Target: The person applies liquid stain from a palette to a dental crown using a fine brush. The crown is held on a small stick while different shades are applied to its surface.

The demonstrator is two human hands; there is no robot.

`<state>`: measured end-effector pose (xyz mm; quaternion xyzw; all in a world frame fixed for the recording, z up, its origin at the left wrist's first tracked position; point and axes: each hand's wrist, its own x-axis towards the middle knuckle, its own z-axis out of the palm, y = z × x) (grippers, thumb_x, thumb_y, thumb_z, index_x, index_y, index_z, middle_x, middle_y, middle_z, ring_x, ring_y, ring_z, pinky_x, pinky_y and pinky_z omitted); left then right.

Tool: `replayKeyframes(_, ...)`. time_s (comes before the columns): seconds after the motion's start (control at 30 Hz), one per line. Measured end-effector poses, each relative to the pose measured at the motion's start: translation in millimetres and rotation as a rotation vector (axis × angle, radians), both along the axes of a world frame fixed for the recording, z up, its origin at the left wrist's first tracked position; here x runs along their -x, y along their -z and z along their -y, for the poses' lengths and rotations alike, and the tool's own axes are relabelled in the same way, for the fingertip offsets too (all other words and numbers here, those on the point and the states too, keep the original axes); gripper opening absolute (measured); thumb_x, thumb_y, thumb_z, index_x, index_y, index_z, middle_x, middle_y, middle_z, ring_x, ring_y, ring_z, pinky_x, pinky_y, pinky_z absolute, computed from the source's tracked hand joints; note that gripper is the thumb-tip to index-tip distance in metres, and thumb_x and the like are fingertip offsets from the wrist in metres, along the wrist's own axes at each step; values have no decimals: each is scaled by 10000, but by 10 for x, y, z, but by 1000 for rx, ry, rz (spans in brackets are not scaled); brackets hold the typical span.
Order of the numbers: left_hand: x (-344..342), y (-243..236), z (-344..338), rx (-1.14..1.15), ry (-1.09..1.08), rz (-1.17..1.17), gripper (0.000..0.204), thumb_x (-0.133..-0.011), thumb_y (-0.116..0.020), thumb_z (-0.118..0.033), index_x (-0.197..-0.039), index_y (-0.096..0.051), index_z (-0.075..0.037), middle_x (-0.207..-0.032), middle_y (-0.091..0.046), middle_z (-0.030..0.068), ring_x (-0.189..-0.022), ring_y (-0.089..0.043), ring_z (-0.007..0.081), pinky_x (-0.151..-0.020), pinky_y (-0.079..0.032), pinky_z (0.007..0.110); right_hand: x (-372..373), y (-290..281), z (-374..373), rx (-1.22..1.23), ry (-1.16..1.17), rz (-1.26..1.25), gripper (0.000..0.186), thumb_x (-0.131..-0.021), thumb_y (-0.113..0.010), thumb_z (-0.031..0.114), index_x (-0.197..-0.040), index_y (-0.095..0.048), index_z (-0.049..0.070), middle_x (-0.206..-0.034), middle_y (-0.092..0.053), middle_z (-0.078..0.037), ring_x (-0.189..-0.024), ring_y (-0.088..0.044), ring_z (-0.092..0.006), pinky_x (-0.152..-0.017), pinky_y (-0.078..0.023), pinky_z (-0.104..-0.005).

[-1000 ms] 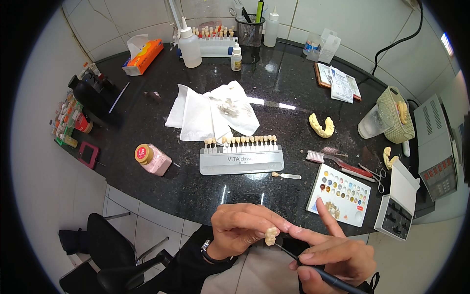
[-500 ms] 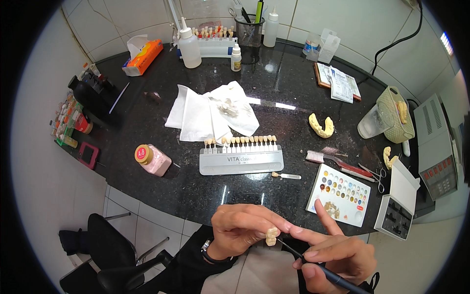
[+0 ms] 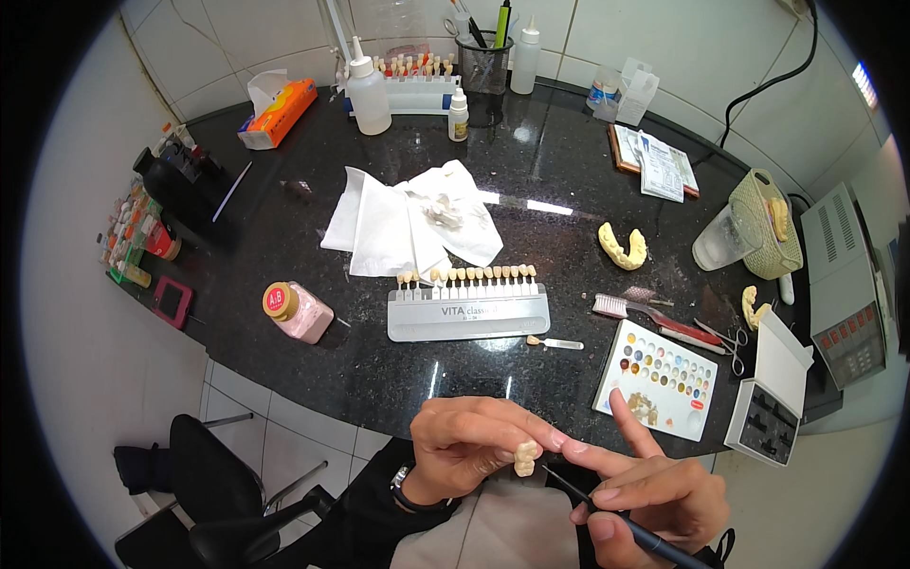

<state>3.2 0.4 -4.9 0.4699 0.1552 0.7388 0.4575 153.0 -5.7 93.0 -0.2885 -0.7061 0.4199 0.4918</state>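
Note:
Between the thumb and fingers of my left hand (image 3: 474,438) is a small cream dental bridge (image 3: 524,459), its tooth shapes facing up. A thin dark-handled brush (image 3: 633,531) is held by my right hand (image 3: 654,484), its fine tip just right of the bridge and apart from it. A fingertip of the right hand rests against the left fingers, while another finger points up over the edge of a white palette (image 3: 661,379) with several coloured wells and brown smears. Farther left lies a grey shade guide (image 3: 468,318) with a row of tooth tabs; one loose tab (image 3: 555,342) is beside it.
White tissues (image 3: 409,218) lie behind the shade guide, and a pink-filled bottle (image 3: 299,313) stands left. To the right are a toothbrush (image 3: 611,304), scissors (image 3: 735,346), a dental cast (image 3: 622,247), an open box (image 3: 766,417) and a glass (image 3: 722,237). A chair (image 3: 213,465) is lower left.
The brush tip has drawn back slightly from the bridge, toward the right. My left hand and the bridge have hardly moved.

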Motion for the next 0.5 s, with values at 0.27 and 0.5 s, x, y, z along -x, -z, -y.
replayKeyframes(0.27, 17, 31, 0, -16, 1, -17, 154, -756, -640, -88, -766, -559, 43, -758, -599, 211, -674, -626, 292, -576, -551, 358, 9, -38, -12, -48, -13, 81, 112, -740, -632, 42, -796, -540, 12, -645, -620, -96, -838, -616, -342, -955, -221, -573)
replayKeyframes(0.5, 11, 19, 3, -4, 0, 2, 161, -757, -642, -98, -765, -560, 39, -754, -600, 207, -680, -628, 290, -571, -551, 350, 4, -14, -25, -24, -18, 43, 116, -741, -634, 42, -800, -539, 9, -654, -621, -96, -846, -613, -342, -954, -221, -575)
